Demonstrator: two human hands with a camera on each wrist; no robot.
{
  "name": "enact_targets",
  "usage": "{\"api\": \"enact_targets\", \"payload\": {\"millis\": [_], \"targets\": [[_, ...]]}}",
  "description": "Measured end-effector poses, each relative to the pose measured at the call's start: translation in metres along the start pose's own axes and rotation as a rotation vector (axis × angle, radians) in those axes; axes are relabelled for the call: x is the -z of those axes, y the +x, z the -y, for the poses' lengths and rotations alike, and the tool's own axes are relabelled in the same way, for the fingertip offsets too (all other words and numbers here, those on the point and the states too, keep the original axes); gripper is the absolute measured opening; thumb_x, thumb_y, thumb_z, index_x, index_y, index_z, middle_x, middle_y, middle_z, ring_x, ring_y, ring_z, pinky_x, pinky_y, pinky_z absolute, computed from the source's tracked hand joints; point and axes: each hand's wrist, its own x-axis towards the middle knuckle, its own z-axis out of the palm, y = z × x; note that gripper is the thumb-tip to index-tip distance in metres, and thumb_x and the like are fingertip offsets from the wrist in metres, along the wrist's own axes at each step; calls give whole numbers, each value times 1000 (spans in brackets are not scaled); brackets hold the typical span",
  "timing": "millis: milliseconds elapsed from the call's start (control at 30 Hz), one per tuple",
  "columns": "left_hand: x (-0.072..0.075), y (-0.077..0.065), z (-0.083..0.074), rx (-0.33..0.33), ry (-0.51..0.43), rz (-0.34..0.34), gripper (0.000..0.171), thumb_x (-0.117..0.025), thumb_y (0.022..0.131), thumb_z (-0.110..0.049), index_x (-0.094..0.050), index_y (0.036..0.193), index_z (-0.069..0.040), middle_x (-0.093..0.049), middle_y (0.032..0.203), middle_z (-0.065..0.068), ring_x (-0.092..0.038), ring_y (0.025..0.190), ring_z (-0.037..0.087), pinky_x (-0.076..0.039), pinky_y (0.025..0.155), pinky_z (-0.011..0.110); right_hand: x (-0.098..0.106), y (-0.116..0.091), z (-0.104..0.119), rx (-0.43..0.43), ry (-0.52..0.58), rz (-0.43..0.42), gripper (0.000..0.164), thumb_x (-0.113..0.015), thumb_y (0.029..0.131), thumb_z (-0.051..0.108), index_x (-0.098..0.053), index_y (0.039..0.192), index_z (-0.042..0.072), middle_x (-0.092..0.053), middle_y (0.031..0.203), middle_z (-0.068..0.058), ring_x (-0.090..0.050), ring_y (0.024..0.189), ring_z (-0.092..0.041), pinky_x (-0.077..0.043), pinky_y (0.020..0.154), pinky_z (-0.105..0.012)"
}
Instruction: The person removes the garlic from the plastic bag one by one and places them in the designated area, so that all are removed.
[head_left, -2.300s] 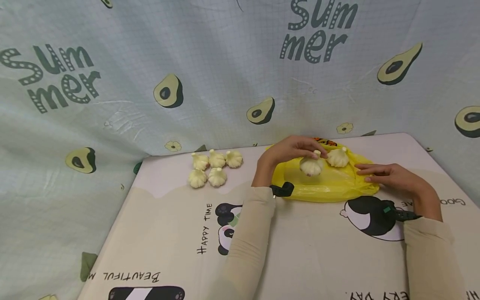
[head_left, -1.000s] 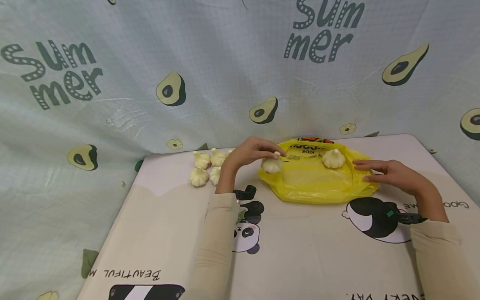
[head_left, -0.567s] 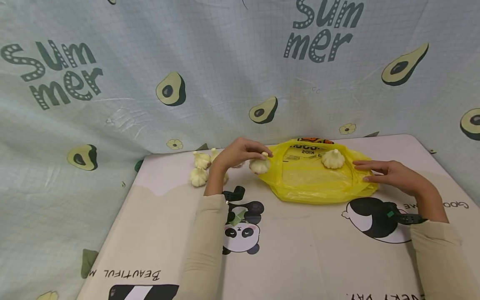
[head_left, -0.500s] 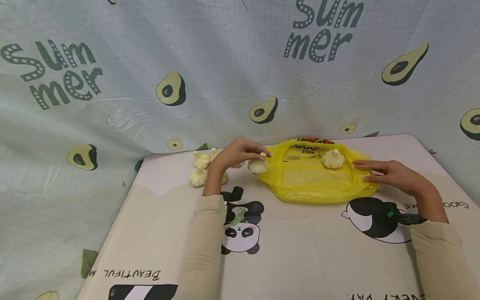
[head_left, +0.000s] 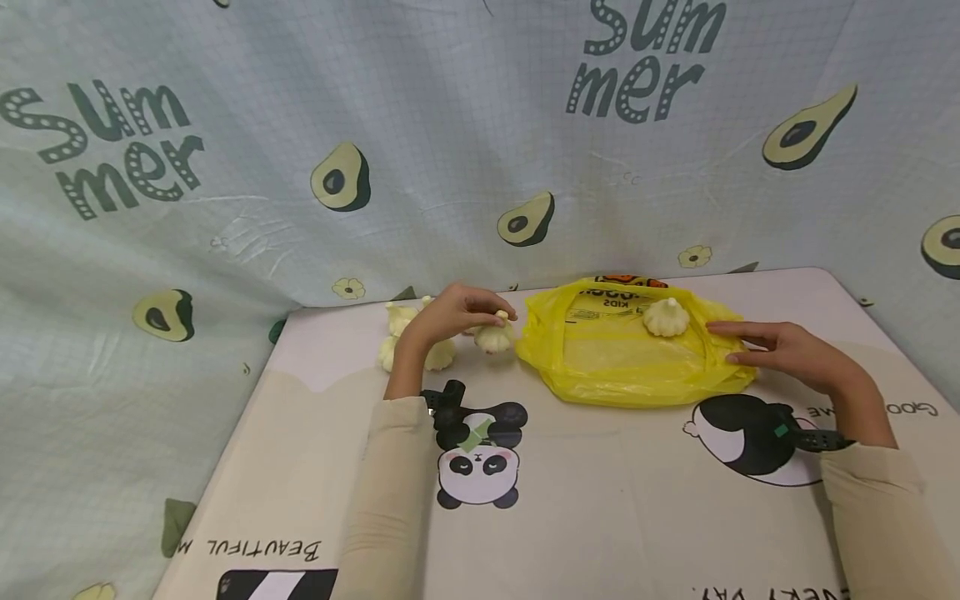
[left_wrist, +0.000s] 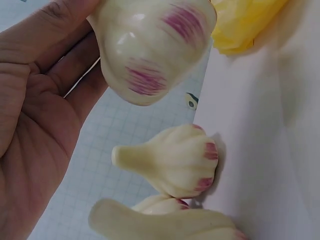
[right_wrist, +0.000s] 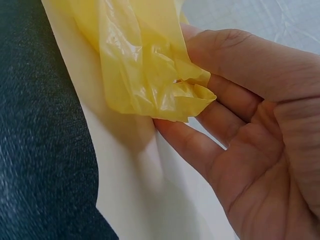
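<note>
My left hand pinches a garlic bulb by its stem, left of the yellow plastic bag. Purple streaks mark the base of this held bulb in the left wrist view. Behind and beside that hand sit several more garlic bulbs, partly hidden by it. Another garlic bulb lies on the spread bag. At the bag's right end my right hand holds its edge, thumb and fingers around the crumpled film.
A light tablecloth with panda prints and lettering covers the table. Behind it hangs a pale curtain printed with avocados, close to the table's far edge.
My left hand has carried the garlic bulb leftward off the yellow bag, lowering it near the other bulbs. My right hand stays at the bag's right end.
</note>
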Motion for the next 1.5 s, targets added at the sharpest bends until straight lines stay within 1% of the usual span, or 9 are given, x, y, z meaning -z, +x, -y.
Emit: {"api": "enact_targets", "payload": {"millis": [167,333,400,567,667,900,1133,1333,1500], "targets": [[2,-6,3,-3,0,-14,16,-73,95,-15,-80,110,-12,-77,107,-1,-67,99,15,-53,88,31,-1,0,0,-3,32,12,54,-68,99,26,-54,148,8,-49,144,15,-31,143,-49,-40,110,-56],[3,-12,7,7,-14,-17,16,-73,95,-14,-79,110,-11,-77,109,1,-68,101,15,-54,90,32,-1,-1,-1,-6,28,6,54,-69,99,27,-54,148,12,-50,141,20,-32,143,-47,-44,101,-21],[3,-14,8,10,-18,-18,17,-73,95,-13,-79,111,-10,-76,110,4,-68,101,15,-54,91,32,-1,-1,-1,-1,27,3,53,-70,98,27,-55,148,13,-50,139,24,-33,142,-46,-44,98,-19],[3,-17,9,23,-12,-20,17,-73,95,-12,-79,111,-9,-76,110,6,-69,103,16,-54,94,32,-2,-2,-1,5,32,2,53,-69,99,26,-55,147,9,-50,140,18,-33,141,-49,-35,106,-70],[4,-17,8,34,-7,-22,17,-73,95,-12,-79,110,-9,-76,110,7,-69,102,16,-54,94,33,-3,-1,-1,7,11,-3,53,-68,100,27,-55,146,6,-51,148,0,-35,140,-49,-35,105,-72],[4,-16,10,66,-13,-17,19,-73,95,-12,-77,111,-5,-76,111,5,-68,103,17,-54,94,32,-3,0,-1,6,-39,-1,53,-65,101,27,-53,147,4,-45,152,-26,-41,136,-45,-42,104,-64],[4,-15,12,68,-22,-1,18,-73,94,-9,-77,110,-3,-76,111,8,-68,104,19,-55,93,32,-4,0,-2,3,-39,-5,51,-66,101,28,-56,146,8,-47,152,-22,-42,137,-42,-39,86,-8],[4,-19,13,72,-17,1,17,-72,96,-10,-77,111,-4,-75,111,10,-67,106,20,-53,97,35,-5,0,-4,-2,-35,-1,51,-66,101,29,-56,146,8,-47,152,-21,-42,137,-40,-39,85,-7],[5,-21,12,79,19,-9,17,-71,96,-11,-78,112,-8,-76,109,4,-68,106,17,-53,98,35,-6,0,-4,15,-46,-13,49,-67,101,28,-58,145,9,-50,150,-20,-47,129,-15,-41,85,-8]]}}
